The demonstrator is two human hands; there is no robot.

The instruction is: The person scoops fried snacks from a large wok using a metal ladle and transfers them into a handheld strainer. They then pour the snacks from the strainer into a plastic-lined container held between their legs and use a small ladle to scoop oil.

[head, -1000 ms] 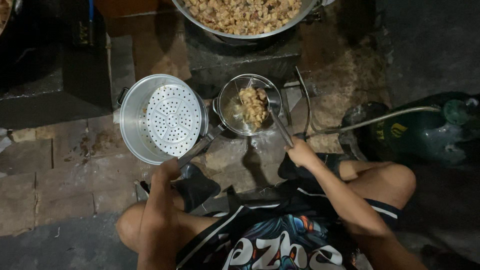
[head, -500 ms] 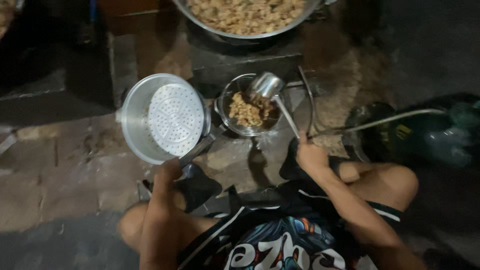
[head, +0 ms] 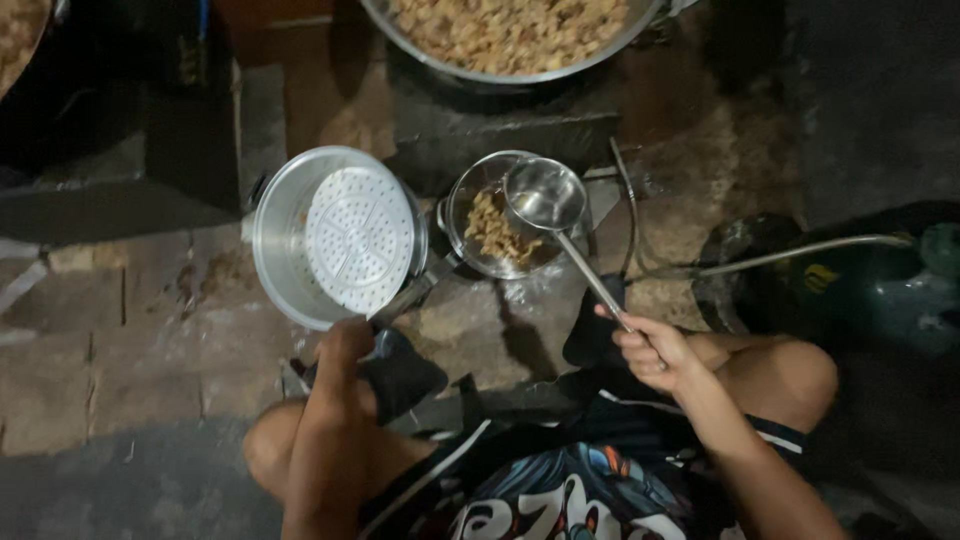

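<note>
My left hand [head: 343, 345] grips the long handle of a small round strainer bowl [head: 478, 255] that holds a heap of pale brown fried pieces. My right hand [head: 652, 348] is closed on the thin handle of a metal ladle [head: 545, 193]. The ladle's bowl looks empty and hovers over the strainer's right rim. To the left stands a silver pot [head: 278, 240] with a perforated round plate [head: 358, 238] tilted inside it. I am crouched, with my knees at the bottom of the view.
A big metal pan [head: 520, 74] full of the same fried pieces sits at the top on a dark stove block. A green gas cylinder [head: 880, 290] with a hose lies at the right. A dark box stands at the upper left. The floor is worn brick.
The ladle tipped its load of fried pieces into the strainer and now hangs empty above its right rim. My right hand has drawn back toward my knee.
</note>
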